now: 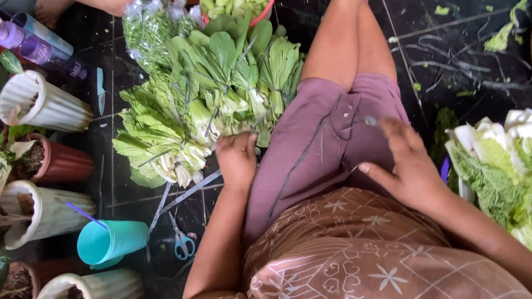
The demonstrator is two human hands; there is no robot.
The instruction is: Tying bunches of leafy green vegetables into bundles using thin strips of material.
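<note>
Dark tiled floor [458, 20] under leafy greens [207, 103]; left hand [237, 159] fingers curled on them, right hand [405, 167] fingers apart.

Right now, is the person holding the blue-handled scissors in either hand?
No, the scissors lie on the dark floor beside the teal cup, apart from the left hand and right hand.

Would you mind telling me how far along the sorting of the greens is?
Looks done: several bundles of greens lie stacked on the floor, with cut strips beside them near the scissors. In hand: the left hand rests at the stack's stem ends; the right hand lies open on the lap. Left: the loose cabbage at the right appears unbundled.
</note>
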